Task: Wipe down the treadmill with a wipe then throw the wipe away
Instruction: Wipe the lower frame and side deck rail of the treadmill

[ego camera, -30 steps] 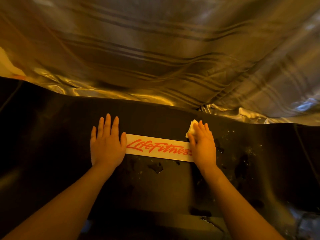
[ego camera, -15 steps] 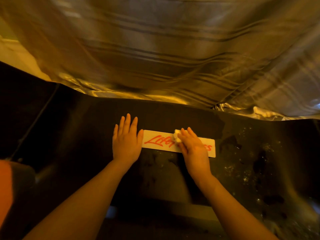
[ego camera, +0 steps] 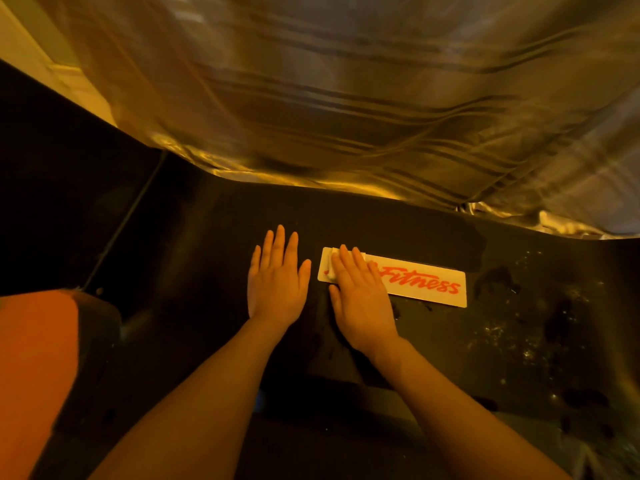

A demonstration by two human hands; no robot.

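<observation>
Risk: the wipe point(ego camera: 333, 268) is small and mostly hidden under the right hand point(ego camera: 362, 299), which presses it with flat, straight fingers, so it could bunch up or slide out sideways, and the palm would then rub the treadmill point(ego camera: 207, 258) bare. It sits on the left end of the white label point(ego camera: 426, 289); only a pale crumpled edge peeks out. Wet blotches and pale specks right of the label look untouched and easy to miss in the dim light. Left hand point(ego camera: 277, 282) lies flat, fingers spread, just left of the label, holding nothing. A striped curtain point(ego camera: 346, 98) hangs beyond the label.
</observation>
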